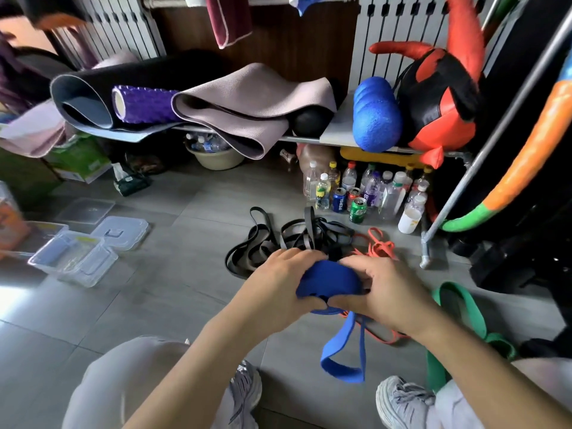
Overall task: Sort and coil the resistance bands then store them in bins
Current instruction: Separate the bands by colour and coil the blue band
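Left hand [278, 284] and right hand [387, 291] clenched round coiled blue band [328, 278], tail loop dangling; black bands [295, 236] behind.

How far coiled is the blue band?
Partly coiled: left hand and right hand grip the blue band rolled; a loop hangs loose below.

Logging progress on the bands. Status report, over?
Gripping blue band: left hand, right hand; part coiled, tail loop hanging. Loose on floor: black bands, orange band, green band. Far left: clear bins.
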Demonstrator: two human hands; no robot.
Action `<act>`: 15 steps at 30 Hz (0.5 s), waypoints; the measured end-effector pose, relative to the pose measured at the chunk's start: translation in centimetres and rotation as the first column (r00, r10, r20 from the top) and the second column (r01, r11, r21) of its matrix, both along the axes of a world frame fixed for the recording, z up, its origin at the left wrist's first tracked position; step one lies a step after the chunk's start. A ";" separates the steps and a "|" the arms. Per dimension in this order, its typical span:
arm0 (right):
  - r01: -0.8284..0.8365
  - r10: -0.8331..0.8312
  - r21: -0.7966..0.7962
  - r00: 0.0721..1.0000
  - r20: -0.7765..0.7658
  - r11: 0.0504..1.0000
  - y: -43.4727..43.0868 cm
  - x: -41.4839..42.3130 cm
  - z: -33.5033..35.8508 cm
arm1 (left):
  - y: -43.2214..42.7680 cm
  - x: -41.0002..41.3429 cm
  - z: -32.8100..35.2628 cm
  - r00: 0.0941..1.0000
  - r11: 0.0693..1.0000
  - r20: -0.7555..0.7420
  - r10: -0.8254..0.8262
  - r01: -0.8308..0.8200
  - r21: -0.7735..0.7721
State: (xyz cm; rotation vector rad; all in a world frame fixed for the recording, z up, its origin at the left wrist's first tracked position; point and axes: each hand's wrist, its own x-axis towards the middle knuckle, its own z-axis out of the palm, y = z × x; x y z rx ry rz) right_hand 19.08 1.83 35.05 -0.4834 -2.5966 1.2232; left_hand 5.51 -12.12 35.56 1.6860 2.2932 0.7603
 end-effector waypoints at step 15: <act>-0.108 -0.047 -0.463 0.950 -0.310 0.880 2.6 0.1 1.4 | 1.2 0.1 1.7 0.543 0.895 0.839 -0.028 -0.360 0.263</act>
